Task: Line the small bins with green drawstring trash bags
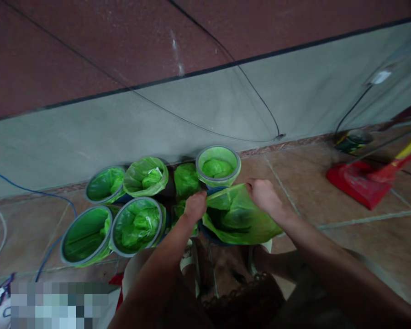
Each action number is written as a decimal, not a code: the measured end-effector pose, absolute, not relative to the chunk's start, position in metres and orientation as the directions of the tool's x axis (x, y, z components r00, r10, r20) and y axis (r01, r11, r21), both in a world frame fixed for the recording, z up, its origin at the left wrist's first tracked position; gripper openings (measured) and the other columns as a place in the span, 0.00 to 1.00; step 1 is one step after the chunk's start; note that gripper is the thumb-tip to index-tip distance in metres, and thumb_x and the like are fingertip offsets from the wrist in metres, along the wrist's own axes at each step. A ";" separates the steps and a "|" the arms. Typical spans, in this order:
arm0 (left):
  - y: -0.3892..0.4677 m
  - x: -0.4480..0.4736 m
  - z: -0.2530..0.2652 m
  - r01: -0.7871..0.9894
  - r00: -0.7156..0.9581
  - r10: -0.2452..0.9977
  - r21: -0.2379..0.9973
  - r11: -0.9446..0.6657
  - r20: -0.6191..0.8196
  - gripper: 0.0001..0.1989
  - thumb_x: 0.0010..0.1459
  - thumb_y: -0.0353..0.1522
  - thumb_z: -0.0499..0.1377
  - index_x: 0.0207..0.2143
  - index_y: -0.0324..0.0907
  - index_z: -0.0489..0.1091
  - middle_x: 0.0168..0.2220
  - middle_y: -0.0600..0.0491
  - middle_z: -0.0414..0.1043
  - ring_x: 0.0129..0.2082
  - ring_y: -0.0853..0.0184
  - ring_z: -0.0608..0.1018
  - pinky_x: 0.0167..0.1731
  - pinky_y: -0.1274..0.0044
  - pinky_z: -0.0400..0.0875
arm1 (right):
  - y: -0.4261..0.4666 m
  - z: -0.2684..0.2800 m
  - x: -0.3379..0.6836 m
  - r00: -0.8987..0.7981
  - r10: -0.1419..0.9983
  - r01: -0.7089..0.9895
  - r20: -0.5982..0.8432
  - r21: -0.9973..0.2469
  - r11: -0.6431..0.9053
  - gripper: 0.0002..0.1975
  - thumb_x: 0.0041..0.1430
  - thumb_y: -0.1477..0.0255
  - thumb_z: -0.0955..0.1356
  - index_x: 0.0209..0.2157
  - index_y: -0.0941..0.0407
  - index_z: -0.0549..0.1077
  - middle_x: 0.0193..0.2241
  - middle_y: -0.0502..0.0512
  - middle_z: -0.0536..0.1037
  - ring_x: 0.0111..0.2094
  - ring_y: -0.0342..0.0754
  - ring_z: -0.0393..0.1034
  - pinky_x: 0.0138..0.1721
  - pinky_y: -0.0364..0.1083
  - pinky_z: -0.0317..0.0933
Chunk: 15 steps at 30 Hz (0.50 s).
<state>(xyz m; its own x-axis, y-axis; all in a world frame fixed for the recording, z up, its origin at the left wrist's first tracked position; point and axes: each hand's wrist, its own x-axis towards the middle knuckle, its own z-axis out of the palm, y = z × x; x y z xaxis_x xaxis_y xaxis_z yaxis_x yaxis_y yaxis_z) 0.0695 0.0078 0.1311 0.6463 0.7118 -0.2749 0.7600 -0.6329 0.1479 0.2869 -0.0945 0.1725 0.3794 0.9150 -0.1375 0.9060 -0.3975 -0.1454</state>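
Reaching forward at centre frame, your left hand [194, 206] and right hand [264, 194] each pinch the rim of a green bag [238, 219] stretched over a bucket whose body is mostly hidden. Other lined buckets [137, 226] crowd the tiled floor [329, 219] left of it, against a grey wall [192, 109].

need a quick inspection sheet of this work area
surface: tiled floor along a grey wall
job's things: green plastic bag stretched over a blue-rimmed bin
clutter: lined bins with green bags, one at back; red dustpan
hands: left hand and right hand each pinch the bag's edge
cables: blue cable on the floor at left, black cables on the wall
surroundings: wall socket, blurred patch bottom left
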 end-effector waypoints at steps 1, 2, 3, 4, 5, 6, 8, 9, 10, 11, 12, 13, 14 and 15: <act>0.012 0.066 0.132 0.794 0.603 0.745 0.119 -0.596 -0.285 0.14 0.62 0.25 0.50 0.46 0.41 0.71 0.44 0.46 0.78 0.46 0.61 0.80 0.46 0.74 0.72 | -0.095 0.174 0.292 0.411 0.901 0.898 -0.137 -0.112 -0.426 0.19 0.68 0.73 0.58 0.40 0.60 0.79 0.38 0.66 0.82 0.41 0.55 0.77 0.40 0.46 0.63; 0.015 0.063 0.133 0.823 0.560 0.774 0.092 -0.561 -0.296 0.15 0.62 0.26 0.50 0.47 0.41 0.71 0.44 0.46 0.78 0.47 0.61 0.80 0.46 0.73 0.72 | -0.096 0.175 0.297 0.444 0.884 0.886 -0.144 -0.079 -0.458 0.19 0.68 0.73 0.57 0.41 0.61 0.79 0.38 0.67 0.81 0.41 0.56 0.77 0.41 0.46 0.63; 0.019 0.060 0.135 0.848 0.519 0.797 0.069 -0.526 -0.308 0.15 0.62 0.26 0.50 0.47 0.41 0.72 0.44 0.45 0.78 0.47 0.60 0.80 0.46 0.73 0.73 | -0.098 0.176 0.303 0.475 0.866 0.872 -0.158 -0.051 -0.487 0.19 0.67 0.74 0.58 0.42 0.62 0.79 0.38 0.69 0.81 0.41 0.57 0.77 0.41 0.47 0.64; 0.022 0.057 0.136 0.869 0.482 0.818 0.054 -0.491 -0.315 0.15 0.63 0.27 0.50 0.47 0.41 0.73 0.44 0.44 0.79 0.47 0.59 0.80 0.46 0.72 0.73 | -0.099 0.177 0.309 0.503 0.843 0.856 -0.190 -0.030 -0.517 0.19 0.67 0.75 0.58 0.43 0.63 0.79 0.40 0.71 0.81 0.43 0.58 0.77 0.42 0.47 0.64; 0.025 0.055 0.138 0.888 0.447 0.837 0.046 -0.457 -0.317 0.15 0.63 0.28 0.50 0.47 0.42 0.73 0.44 0.44 0.79 0.47 0.58 0.80 0.45 0.72 0.73 | -0.101 0.178 0.315 0.526 0.817 0.839 -0.239 -0.015 -0.544 0.19 0.66 0.77 0.58 0.44 0.65 0.78 0.41 0.74 0.80 0.44 0.58 0.76 0.42 0.48 0.64; 0.027 0.052 0.139 0.904 0.417 0.853 0.045 -0.425 -0.314 0.15 0.64 0.29 0.50 0.46 0.42 0.74 0.44 0.44 0.79 0.47 0.58 0.80 0.45 0.71 0.74 | -0.102 0.179 0.320 0.541 0.787 0.823 -0.298 -0.007 -0.568 0.18 0.64 0.79 0.58 0.44 0.66 0.78 0.43 0.76 0.79 0.45 0.59 0.76 0.43 0.48 0.64; 0.031 0.049 0.141 0.931 0.361 0.886 0.056 -0.361 -0.291 0.16 0.64 0.30 0.50 0.46 0.43 0.75 0.45 0.44 0.79 0.48 0.57 0.80 0.45 0.71 0.74 | -0.106 0.182 0.327 0.531 0.725 0.801 -0.439 -0.019 -0.598 0.17 0.63 0.79 0.60 0.41 0.68 0.79 0.41 0.77 0.79 0.42 0.57 0.77 0.40 0.47 0.66; 0.032 0.048 0.142 0.940 0.339 0.900 0.066 -0.334 -0.275 0.16 0.64 0.30 0.49 0.46 0.43 0.76 0.46 0.45 0.79 0.48 0.57 0.80 0.46 0.71 0.73 | -0.108 0.184 0.328 0.507 0.688 0.790 -0.520 -0.040 -0.612 0.15 0.62 0.78 0.61 0.39 0.68 0.79 0.38 0.75 0.80 0.38 0.55 0.78 0.36 0.46 0.66; 0.033 0.048 0.143 0.947 0.322 0.909 0.076 -0.313 -0.263 0.16 0.65 0.31 0.49 0.46 0.43 0.76 0.46 0.45 0.79 0.49 0.58 0.79 0.46 0.72 0.73 | -0.109 0.186 0.327 0.469 0.658 0.786 -0.589 -0.063 -0.616 0.14 0.62 0.76 0.62 0.38 0.67 0.79 0.35 0.71 0.81 0.33 0.53 0.78 0.33 0.45 0.67; 0.033 0.049 0.144 0.950 0.312 0.915 0.087 -0.299 -0.254 0.16 0.65 0.31 0.49 0.46 0.43 0.76 0.47 0.45 0.79 0.49 0.59 0.79 0.46 0.73 0.73 | -0.111 0.188 0.325 0.425 0.644 0.791 -0.636 -0.084 -0.605 0.14 0.62 0.73 0.64 0.38 0.66 0.79 0.33 0.69 0.81 0.30 0.52 0.77 0.31 0.45 0.67; 0.033 0.050 0.145 0.950 0.312 0.916 0.100 -0.296 -0.250 0.16 0.65 0.32 0.49 0.46 0.42 0.77 0.46 0.45 0.79 0.49 0.59 0.79 0.46 0.74 0.72 | -0.112 0.190 0.322 0.384 0.643 0.803 -0.662 -0.104 -0.587 0.14 0.61 0.70 0.66 0.40 0.66 0.79 0.34 0.67 0.81 0.30 0.53 0.77 0.31 0.46 0.68; 0.033 0.052 0.145 0.947 0.321 0.914 0.112 -0.302 -0.250 0.16 0.66 0.33 0.50 0.45 0.42 0.77 0.45 0.45 0.79 0.48 0.60 0.80 0.46 0.74 0.72 | -0.113 0.191 0.318 0.353 0.655 0.819 -0.668 -0.118 -0.562 0.16 0.60 0.68 0.67 0.44 0.65 0.78 0.38 0.68 0.81 0.34 0.55 0.78 0.35 0.47 0.69; 0.033 0.053 0.146 0.940 0.339 0.907 0.123 -0.317 -0.250 0.16 0.66 0.33 0.50 0.44 0.42 0.77 0.44 0.45 0.79 0.48 0.60 0.80 0.45 0.75 0.72 | -0.113 0.191 0.313 0.334 0.680 0.838 -0.653 -0.125 -0.532 0.20 0.59 0.65 0.69 0.48 0.65 0.76 0.43 0.69 0.80 0.40 0.57 0.77 0.40 0.49 0.69; 0.032 0.056 0.146 0.932 0.360 0.900 0.132 -0.337 -0.246 0.16 0.66 0.34 0.50 0.43 0.42 0.77 0.44 0.45 0.80 0.47 0.60 0.80 0.45 0.75 0.72 | -0.112 0.189 0.308 0.327 0.720 0.858 -0.612 -0.128 -0.498 0.24 0.57 0.64 0.71 0.51 0.64 0.75 0.48 0.70 0.78 0.46 0.59 0.75 0.45 0.50 0.68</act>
